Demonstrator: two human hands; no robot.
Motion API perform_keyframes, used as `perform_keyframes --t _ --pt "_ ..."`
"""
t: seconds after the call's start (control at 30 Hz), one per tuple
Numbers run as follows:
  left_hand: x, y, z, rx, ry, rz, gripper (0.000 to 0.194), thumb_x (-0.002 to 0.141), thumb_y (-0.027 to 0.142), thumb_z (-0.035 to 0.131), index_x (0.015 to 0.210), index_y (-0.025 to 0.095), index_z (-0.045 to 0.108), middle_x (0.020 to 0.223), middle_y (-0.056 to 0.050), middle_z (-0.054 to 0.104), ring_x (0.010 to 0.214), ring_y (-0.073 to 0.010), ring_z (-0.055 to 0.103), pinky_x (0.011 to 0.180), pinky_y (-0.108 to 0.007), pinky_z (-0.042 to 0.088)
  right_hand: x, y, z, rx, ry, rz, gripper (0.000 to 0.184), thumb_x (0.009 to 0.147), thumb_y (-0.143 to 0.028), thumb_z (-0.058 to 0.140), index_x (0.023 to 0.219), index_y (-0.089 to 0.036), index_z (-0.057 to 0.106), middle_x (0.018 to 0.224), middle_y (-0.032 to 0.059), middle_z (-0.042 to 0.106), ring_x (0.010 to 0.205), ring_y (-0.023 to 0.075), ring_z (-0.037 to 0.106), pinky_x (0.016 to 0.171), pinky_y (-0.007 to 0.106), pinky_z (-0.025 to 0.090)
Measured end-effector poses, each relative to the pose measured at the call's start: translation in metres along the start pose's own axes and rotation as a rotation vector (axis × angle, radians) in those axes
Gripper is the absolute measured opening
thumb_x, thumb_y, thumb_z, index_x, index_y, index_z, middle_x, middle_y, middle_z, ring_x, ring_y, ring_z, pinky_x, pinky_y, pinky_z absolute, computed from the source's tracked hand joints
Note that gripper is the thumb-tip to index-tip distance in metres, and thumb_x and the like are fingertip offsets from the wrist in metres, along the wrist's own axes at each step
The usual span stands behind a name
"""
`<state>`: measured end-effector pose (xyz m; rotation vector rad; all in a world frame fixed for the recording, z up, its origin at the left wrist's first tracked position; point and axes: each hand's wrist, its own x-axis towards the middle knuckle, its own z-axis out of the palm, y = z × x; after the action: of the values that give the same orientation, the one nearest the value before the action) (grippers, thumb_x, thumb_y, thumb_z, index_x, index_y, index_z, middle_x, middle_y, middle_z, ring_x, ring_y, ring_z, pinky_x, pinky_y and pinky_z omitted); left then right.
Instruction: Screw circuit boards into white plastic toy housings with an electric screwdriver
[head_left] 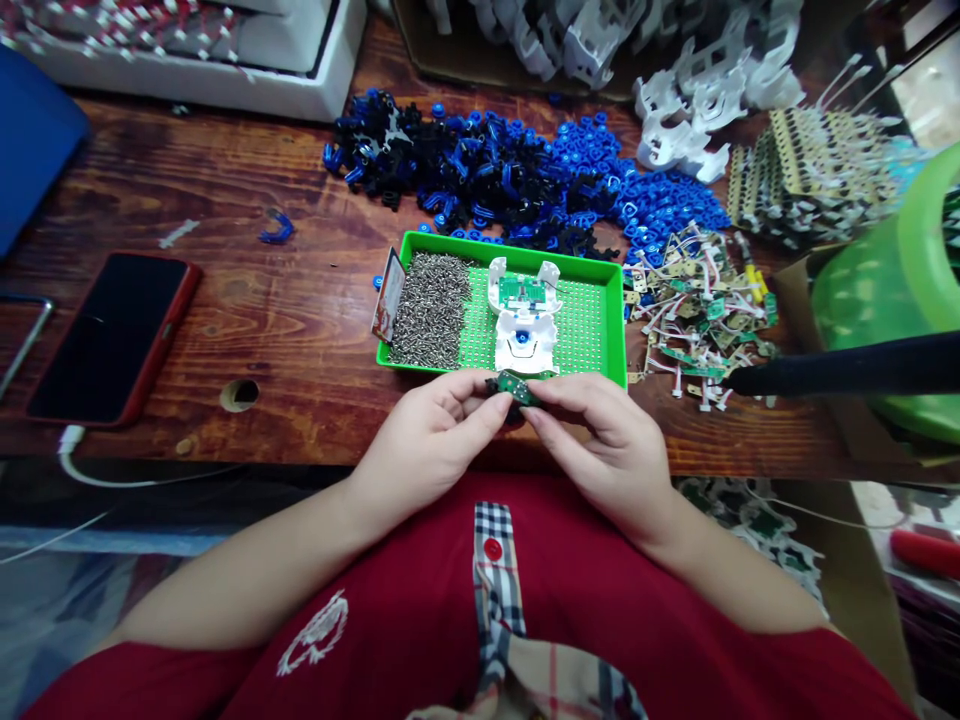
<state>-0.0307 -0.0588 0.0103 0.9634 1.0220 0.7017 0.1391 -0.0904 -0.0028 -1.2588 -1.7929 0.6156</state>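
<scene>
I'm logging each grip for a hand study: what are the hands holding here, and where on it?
Both hands, left and right, pinch a small green circuit board by its two ends, fingertips only.

Glossy green plastic tray (613,300), shiny metal screws (431,305), grainy varnished wood table (300,300)

Just beyond your grip, the brown wooden table (300,330) carries the green tray (616,330), and further out past it the pile of blue and black parts (525,180) spreads wide. Out to your left lies the red-cased phone (112,335), near a round hole (240,393) in the wood. To your right, the wired circuit boards (697,310) sit heaped just beside the tray, white housings (697,110) beyond them.
</scene>
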Motion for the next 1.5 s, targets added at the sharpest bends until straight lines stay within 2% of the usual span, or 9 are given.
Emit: perform_keyframes --t 0.33,0.5,0.57,0.7,0.77,0.9,1.13,1.27,1.5 --pt "0.004 -0.004 0.001 -0.119 0.001 -0.024 0.014 0.08 0.027 0.062 0.09 0.017 0.061 0.08 0.001 0.066 0.073 -0.0113 0.06 0.073 -0.023 0.047 0.001 -0.004 0.003 -0.213 -0.047 -0.071 0.039 0.078 -0.026 0.064 0.114 -0.022 0.052 0.104 0.0079 0.062 0.098 0.0191 0.058 0.085 0.036 0.051" --pt "0.002 -0.001 -0.004 -0.06 -0.062 -0.078 0.012 0.081 0.028 0.062 0.084 0.016 0.06 0.08 0.001 0.066 0.076 -0.0115 0.061 0.074 -0.023 0.046 0.008 -0.003 -0.006 -0.231 -0.119 -0.144 0.039 0.076 -0.025 0.065 0.112 -0.02 0.052 0.101 0.0073 0.062 0.094 0.0173 0.059 0.082 0.032 0.052" --pt "-0.001 0.002 -0.01 -0.031 -0.109 -0.098 0.016 0.082 0.032 0.06 0.085 0.017 0.06 0.081 -0.001 0.068 0.08 -0.0136 0.063 0.078 -0.026 0.047 0.018 0.005 -0.014 -0.239 -0.066 -0.185 0.042 0.073 -0.025 0.067 0.112 -0.021 0.052 0.1 0.0058 0.062 0.093 0.017 0.059 0.083 0.032 0.051" --pt "-0.006 0.004 -0.024 0.135 -0.143 -0.125 0.022 0.082 0.04 0.057 0.085 0.017 0.058 0.081 -0.005 0.07 0.078 -0.0164 0.065 0.077 -0.031 0.048 0.054 0.036 -0.028 -0.404 0.173 -0.304 0.041 0.072 -0.023 0.067 0.111 -0.024 0.054 0.1 0.0055 0.063 0.093 0.0197 0.058 0.085 0.037 0.049" --pt "-0.006 0.001 -0.028 0.234 -0.168 -0.13 0.023 0.083 0.04 0.056 0.086 0.017 0.057 0.083 -0.006 0.07 0.079 -0.017 0.065 0.077 -0.032 0.048 0.074 0.053 -0.031 -0.468 0.165 -0.394 0.039 0.074 -0.025 0.065 0.112 -0.023 0.054 0.1 0.0066 0.063 0.095 0.0204 0.058 0.086 0.038 0.048" --pt "-0.006 -0.007 -0.031 0.258 -0.217 -0.102 0.03 0.084 0.036 0.054 0.108 0.017 0.051 0.102 -0.01 0.066 0.097 -0.0183 0.061 0.086 -0.034 0.045 0.097 0.073 -0.024 -0.521 -0.003 -0.465 0.038 0.077 -0.028 0.061 0.113 -0.017 0.054 0.102 0.0098 0.062 0.095 0.0207 0.058 0.084 0.036 0.05" --pt "0.002 -0.011 -0.027 0.093 -0.182 -0.123 0.07 0.083 0.029 0.056 0.142 0.019 0.019 0.129 -0.016 0.053 0.102 -0.0183 0.058 0.092 -0.038 0.041 0.086 0.075 -0.021 -0.502 -0.153 -0.354 0.037 0.079 -0.032 0.06 0.113 -0.017 0.054 0.107 0.0099 0.061 0.099 0.0203 0.059 0.084 0.037 0.052" --pt "0.016 -0.006 -0.022 0.004 -0.184 -0.247 0.083 0.082 0.031 0.059 0.146 0.019 0.007 0.126 -0.017 0.055 0.093 -0.0178 0.062 0.088 -0.037 0.045 0.077 0.069 -0.025 -0.367 -0.243 -0.273 0.036 0.077 -0.032 0.062 0.11 -0.02 0.055 0.105 0.0074 0.06 0.1 0.0184 0.057 0.089 0.036 0.05" --pt "0.034 0.0 -0.011 -0.142 -0.202 -0.345 0.06 0.078 0.026 0.064 0.133 0.026 0.039 0.117 -0.011 0.063 0.083 -0.0176 0.069 0.075 -0.029 0.05 0.064 0.064 -0.025 -0.23 -0.335 -0.134 0.035 0.076 -0.035 0.064 0.107 -0.021 0.058 0.115 0.0077 0.054 0.111 0.0201 0.051 0.097 0.04 0.044"
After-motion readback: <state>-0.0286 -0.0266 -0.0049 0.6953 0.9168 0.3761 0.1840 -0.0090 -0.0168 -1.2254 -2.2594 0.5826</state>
